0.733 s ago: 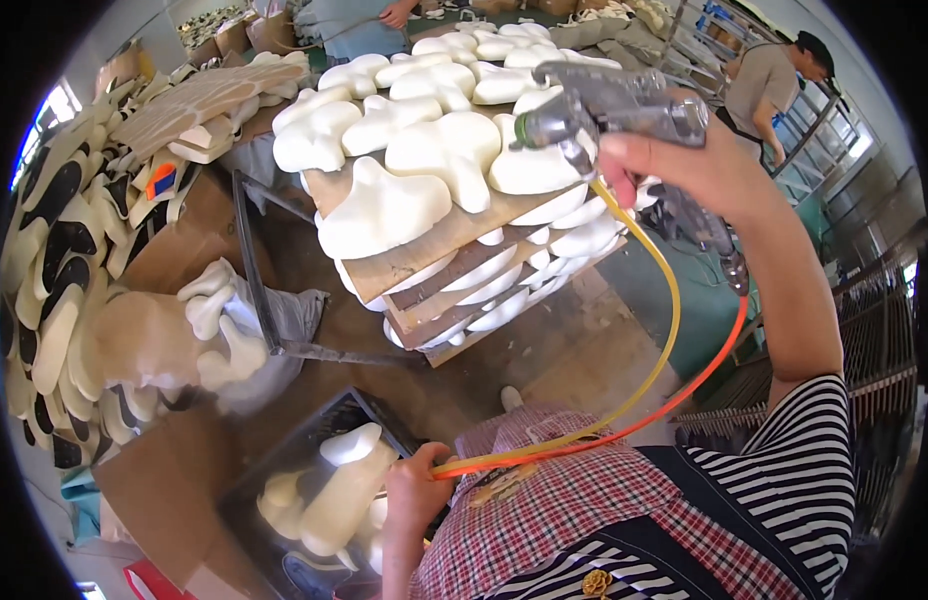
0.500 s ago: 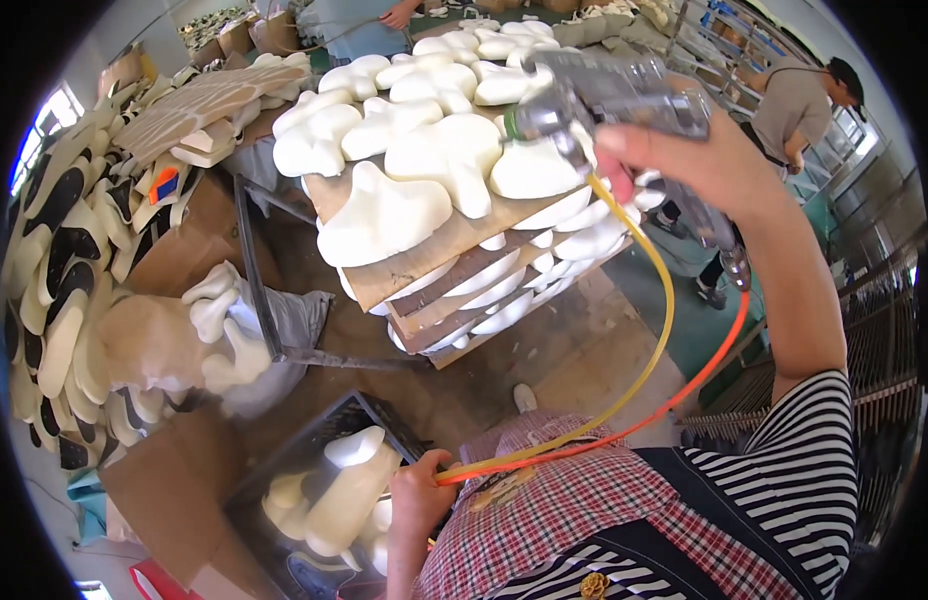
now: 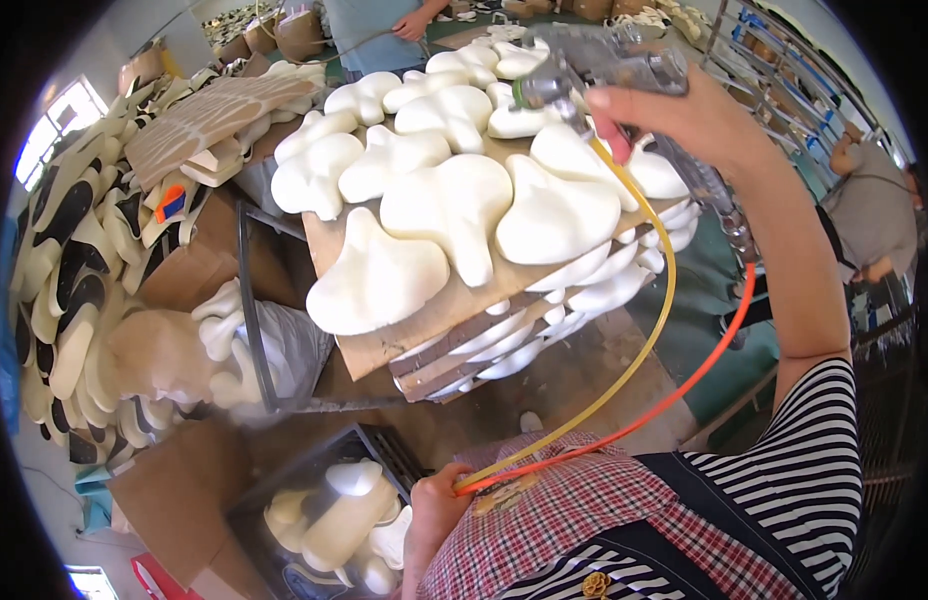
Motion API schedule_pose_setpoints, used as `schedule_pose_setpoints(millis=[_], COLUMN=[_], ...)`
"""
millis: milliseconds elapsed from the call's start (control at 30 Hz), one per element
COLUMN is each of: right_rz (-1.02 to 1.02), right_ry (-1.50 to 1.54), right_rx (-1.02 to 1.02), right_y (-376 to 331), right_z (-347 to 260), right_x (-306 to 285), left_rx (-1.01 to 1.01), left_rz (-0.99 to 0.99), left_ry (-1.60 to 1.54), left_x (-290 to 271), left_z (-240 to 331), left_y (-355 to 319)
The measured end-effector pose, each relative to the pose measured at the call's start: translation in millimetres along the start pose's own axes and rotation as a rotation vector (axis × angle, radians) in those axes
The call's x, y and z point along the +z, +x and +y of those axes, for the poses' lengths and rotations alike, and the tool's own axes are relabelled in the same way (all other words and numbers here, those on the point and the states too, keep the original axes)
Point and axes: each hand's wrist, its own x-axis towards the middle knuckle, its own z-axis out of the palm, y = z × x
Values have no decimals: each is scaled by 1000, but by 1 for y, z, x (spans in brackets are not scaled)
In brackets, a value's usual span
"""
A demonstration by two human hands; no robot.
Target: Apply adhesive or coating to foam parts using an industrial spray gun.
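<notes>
Raised at the upper right, my right hand [image 3: 699, 125] is closed around a metallic spray gun [image 3: 624, 68], its nozzle pointing left over the stack. A yellow hose [image 3: 668, 275] and an orange-red hose [image 3: 721, 345] hang from the gun in loops. My left hand [image 3: 441, 507], low in front of my checked apron, grips both hoses together. Beneath the gun lie several cream-white moulded foam pieces [image 3: 449, 210], set in rows on a wooden board [image 3: 379, 345]. More boards with similar pieces are stacked underneath.
A dark crate [image 3: 369, 440] of foam pieces stands at lower left, beside cardboard [image 3: 174, 495]. Behind it are a metal frame [image 3: 252, 300] and a large heap of cream and black pieces [image 3: 74, 260]. One person [image 3: 369, 35] stands beyond the stack, another [image 3: 869, 205] at right.
The view has shifted, so the stack sits lower and a little further right. The person at right appears further right and lower. Both my hands keep their holds.
</notes>
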Motion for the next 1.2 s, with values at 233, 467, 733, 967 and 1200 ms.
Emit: schedule_pose_setpoints(millis=[233,467,733,967,1200], right_rz=[-74,-86,-191,-239,-212], right_ry=[-12,17,47,207,273], right_rx=[11,-38,3,-171,-180], right_y=[50,56,66,113,122], right_z=[46,71,90,82,69], right_x=[-42,-58,-61,-21,4], left_rx=[-23,-41,-131,-141,-173], left_rz=[-18,-74,-90,-27,27], left_ry=[11,14,60,67,120], left_x=[27,58,69,73,75], left_z=[33,45,60,55,45], left_y=[51,74,79,72,61])
